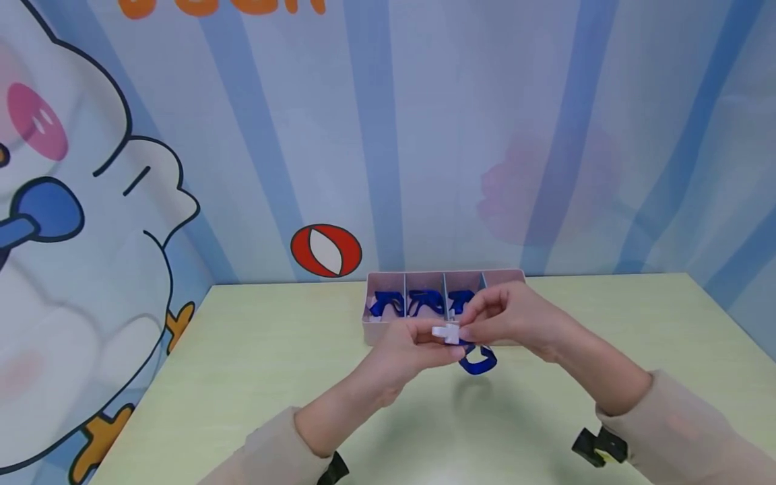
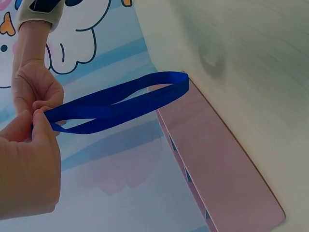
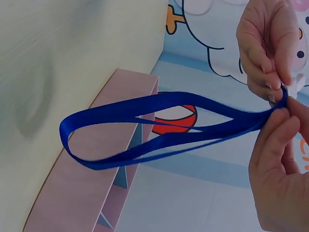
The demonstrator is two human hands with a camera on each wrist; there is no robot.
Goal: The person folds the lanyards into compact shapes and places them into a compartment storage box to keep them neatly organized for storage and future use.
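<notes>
A blue ribbon lanyard (image 1: 479,362) hangs in a folded loop below both hands, in front of the box. Thumb and fingers of the left hand (image 1: 403,357) pinch its gathered end. Close beside it, the right hand (image 1: 515,320) pinches the same end. A small white plastic piece (image 1: 447,333) shows between the fingertips of the two hands. From the left wrist, the lanyard (image 2: 120,104) stretches away from the meeting fingers as a long doubled band. The right wrist view shows its loop (image 3: 159,101) spread in several strands.
A pink box (image 1: 371,330) with upright dividers stands at the table's back edge. Three of its compartments hold folded blue lanyards (image 1: 426,300); the right hand partly covers the rightmost one. Behind the pale table (image 1: 273,364) hangs a printed blue backdrop (image 1: 424,135).
</notes>
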